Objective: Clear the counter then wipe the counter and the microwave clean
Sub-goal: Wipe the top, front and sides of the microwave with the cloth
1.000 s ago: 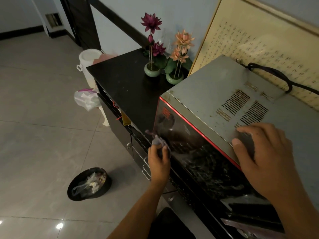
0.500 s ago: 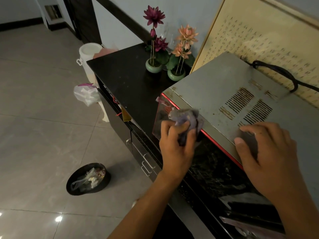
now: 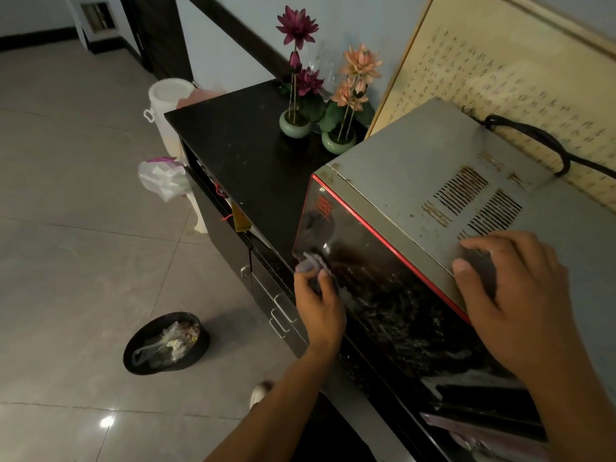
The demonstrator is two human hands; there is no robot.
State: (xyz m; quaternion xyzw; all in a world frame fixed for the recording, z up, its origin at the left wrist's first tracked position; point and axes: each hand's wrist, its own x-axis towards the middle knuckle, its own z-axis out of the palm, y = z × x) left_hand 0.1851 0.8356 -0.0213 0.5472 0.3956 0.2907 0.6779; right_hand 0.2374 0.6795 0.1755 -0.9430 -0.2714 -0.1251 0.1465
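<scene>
A silver microwave (image 3: 410, 168) with a red-trimmed dark glass front stands on the black counter (image 3: 246, 155). My left hand (image 3: 318, 305) grips a small grey-purple cloth (image 3: 313, 261) and presses it on the lower left corner of the microwave's glass front, which shows wet streaks. My right hand (image 3: 513, 295) lies flat, fingers spread, on the microwave's top near the front edge, just below the vent slots. It holds nothing.
Two small green pots of artificial lotus flowers (image 3: 295, 123) (image 3: 338, 141) stand at the counter's back. A framed calligraphy panel (image 3: 500, 78) leans behind the microwave, with a black cord (image 3: 533, 138). On the floor are a black bin (image 3: 166, 343), a white bucket (image 3: 166, 105) and a plastic bag (image 3: 163, 180).
My left hand with the cloth rose to the microwave's upper left front corner, then came back down to the lower left of the glass. My right hand stayed on top.
</scene>
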